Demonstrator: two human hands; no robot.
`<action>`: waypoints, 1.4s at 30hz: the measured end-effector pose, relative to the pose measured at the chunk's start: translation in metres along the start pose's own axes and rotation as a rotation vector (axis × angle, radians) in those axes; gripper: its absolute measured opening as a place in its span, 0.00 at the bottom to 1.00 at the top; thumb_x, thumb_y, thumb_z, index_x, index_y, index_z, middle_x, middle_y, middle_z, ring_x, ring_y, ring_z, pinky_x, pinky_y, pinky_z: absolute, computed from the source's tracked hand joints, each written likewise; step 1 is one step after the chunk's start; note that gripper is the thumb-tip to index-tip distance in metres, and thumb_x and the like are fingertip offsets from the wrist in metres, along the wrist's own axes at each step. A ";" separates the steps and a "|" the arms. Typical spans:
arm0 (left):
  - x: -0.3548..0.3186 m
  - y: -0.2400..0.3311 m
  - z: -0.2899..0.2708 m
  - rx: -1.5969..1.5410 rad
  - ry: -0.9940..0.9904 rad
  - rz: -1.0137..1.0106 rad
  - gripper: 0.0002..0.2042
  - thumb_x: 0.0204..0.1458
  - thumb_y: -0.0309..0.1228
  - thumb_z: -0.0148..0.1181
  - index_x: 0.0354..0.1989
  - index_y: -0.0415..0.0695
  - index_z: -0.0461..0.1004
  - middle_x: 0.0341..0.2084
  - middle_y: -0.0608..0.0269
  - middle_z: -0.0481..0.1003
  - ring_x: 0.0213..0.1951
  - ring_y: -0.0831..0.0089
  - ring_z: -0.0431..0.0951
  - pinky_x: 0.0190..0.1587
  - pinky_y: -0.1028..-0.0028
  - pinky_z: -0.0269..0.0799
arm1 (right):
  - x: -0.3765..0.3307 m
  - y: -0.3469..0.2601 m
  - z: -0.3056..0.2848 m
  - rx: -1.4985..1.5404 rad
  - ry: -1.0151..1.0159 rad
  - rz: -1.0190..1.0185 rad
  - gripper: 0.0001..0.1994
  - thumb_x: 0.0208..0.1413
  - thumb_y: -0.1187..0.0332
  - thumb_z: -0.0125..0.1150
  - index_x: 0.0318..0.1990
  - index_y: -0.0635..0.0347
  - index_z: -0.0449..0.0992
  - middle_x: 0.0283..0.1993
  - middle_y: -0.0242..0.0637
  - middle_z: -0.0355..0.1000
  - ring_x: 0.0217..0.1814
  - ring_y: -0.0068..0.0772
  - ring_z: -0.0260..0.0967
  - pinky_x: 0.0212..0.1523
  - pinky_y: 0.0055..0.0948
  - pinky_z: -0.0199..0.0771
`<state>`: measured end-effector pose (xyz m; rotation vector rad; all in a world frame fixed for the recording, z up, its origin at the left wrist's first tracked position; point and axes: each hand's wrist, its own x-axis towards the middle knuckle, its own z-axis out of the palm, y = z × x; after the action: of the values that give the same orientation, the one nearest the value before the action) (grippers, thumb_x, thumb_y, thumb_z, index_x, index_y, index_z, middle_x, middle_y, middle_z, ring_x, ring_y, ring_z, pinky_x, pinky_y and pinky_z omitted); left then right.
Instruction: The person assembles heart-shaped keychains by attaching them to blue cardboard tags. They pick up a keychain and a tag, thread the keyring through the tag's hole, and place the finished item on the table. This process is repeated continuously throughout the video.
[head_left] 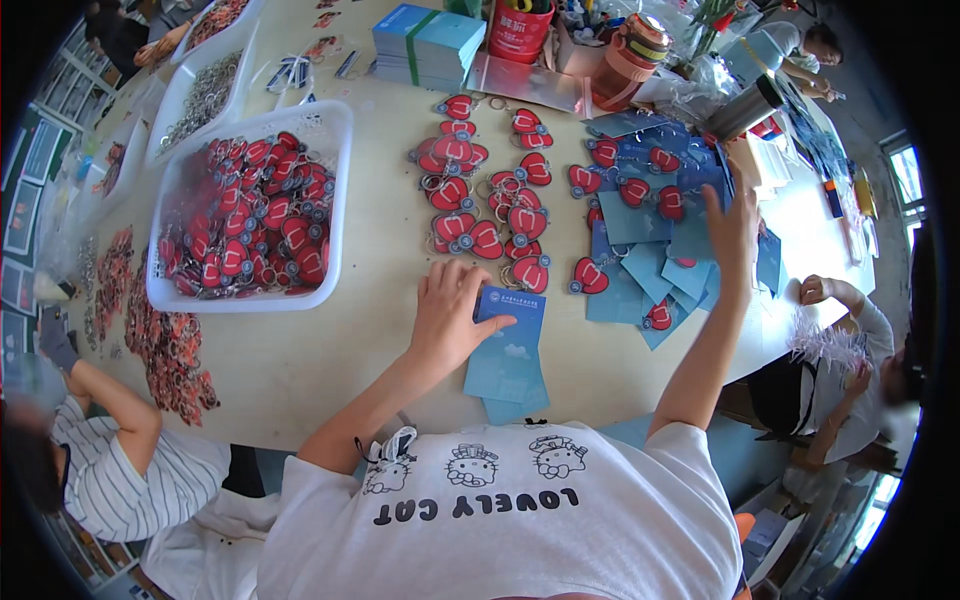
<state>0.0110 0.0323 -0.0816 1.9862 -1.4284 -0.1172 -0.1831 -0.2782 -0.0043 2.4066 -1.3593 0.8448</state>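
My left hand [452, 312] rests beside a small stack of blue cards [507, 355] at the table's near edge. Its thumb lies across the top card, while the bent fingers touch down to the left, just below the red keychains [452, 192]. Over on the right, my right hand [738, 222] reaches across the far side of a spread of blue cards [642, 224]. Thumb and fingers there are apart, and I see nothing held. Red bow-shaped keychains with round blue tags [590, 276] lie on that spread.
A white basket [345, 190] full of red keychains stands left, with metal rings in a bin [205, 100] behind. Banded blue cards [428, 45], a red bucket [520, 30], a drink bottle [630, 62] and a metal flask [745, 108] line the back. Other people sit on both sides.
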 end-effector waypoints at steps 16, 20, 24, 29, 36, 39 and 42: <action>-0.018 0.006 -0.025 -0.596 0.023 -0.227 0.09 0.45 0.27 0.69 0.36 0.43 0.82 0.37 0.65 0.77 0.27 0.84 0.71 0.31 0.80 0.68 | 0.034 -0.200 0.169 0.517 -0.257 -0.476 0.12 0.52 0.65 0.57 0.40 0.62 0.72 0.43 0.47 0.68 0.42 0.51 0.71 0.43 0.43 0.72; -0.020 0.003 -0.029 -0.683 0.100 -0.168 0.09 0.52 0.28 0.63 0.40 0.40 0.77 0.35 0.68 0.75 0.31 0.86 0.71 0.34 0.82 0.68 | 0.027 -0.186 0.149 0.960 -0.275 -0.331 0.12 0.59 0.64 0.54 0.39 0.66 0.72 0.41 0.41 0.69 0.42 0.39 0.69 0.44 0.34 0.69; -0.013 0.007 -0.051 -1.152 0.161 -0.547 0.05 0.60 0.29 0.54 0.41 0.42 0.69 0.28 0.75 0.70 0.30 0.90 0.67 0.32 0.86 0.63 | 0.024 -0.168 0.068 1.549 -0.767 0.019 0.17 0.64 0.58 0.49 0.47 0.64 0.72 0.38 0.29 0.68 0.39 0.16 0.60 0.43 0.16 0.61; 0.040 -0.005 -0.080 -0.801 0.732 -0.174 0.04 0.61 0.27 0.51 0.36 0.39 0.68 0.25 0.75 0.68 0.28 0.93 0.62 0.30 0.88 0.59 | 0.003 -0.180 -0.027 1.638 -0.769 -0.025 0.13 0.65 0.61 0.48 0.44 0.62 0.71 0.46 0.30 0.64 0.45 0.16 0.60 0.49 0.16 0.59; 0.072 0.024 -0.079 -0.986 0.635 -0.154 0.06 0.57 0.27 0.59 0.33 0.37 0.72 0.25 0.72 0.70 0.29 0.88 0.66 0.32 0.85 0.62 | -0.031 -0.207 -0.062 1.455 -0.546 -0.306 0.08 0.65 0.67 0.47 0.38 0.64 0.67 0.51 0.38 0.56 0.42 0.23 0.60 0.40 0.21 0.68; 0.071 0.035 -0.078 -1.202 0.566 -0.195 0.07 0.53 0.24 0.62 0.37 0.36 0.74 0.31 0.67 0.75 0.34 0.84 0.72 0.38 0.83 0.68 | -0.039 -0.212 -0.062 1.410 -0.422 -0.267 0.07 0.63 0.69 0.50 0.39 0.66 0.67 0.50 0.42 0.58 0.43 0.29 0.61 0.44 0.27 0.67; 0.065 0.039 -0.076 -1.316 0.497 -0.190 0.10 0.50 0.21 0.64 0.40 0.35 0.74 0.34 0.63 0.77 0.37 0.81 0.75 0.42 0.81 0.71 | -0.044 -0.214 -0.061 1.403 -0.311 -0.252 0.05 0.60 0.73 0.52 0.38 0.67 0.68 0.47 0.46 0.60 0.46 0.37 0.61 0.49 0.32 0.63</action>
<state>0.0386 0.0053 0.0181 0.9131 -0.5178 -0.4674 -0.0425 -0.1040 0.0317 3.6887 -0.3946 1.7877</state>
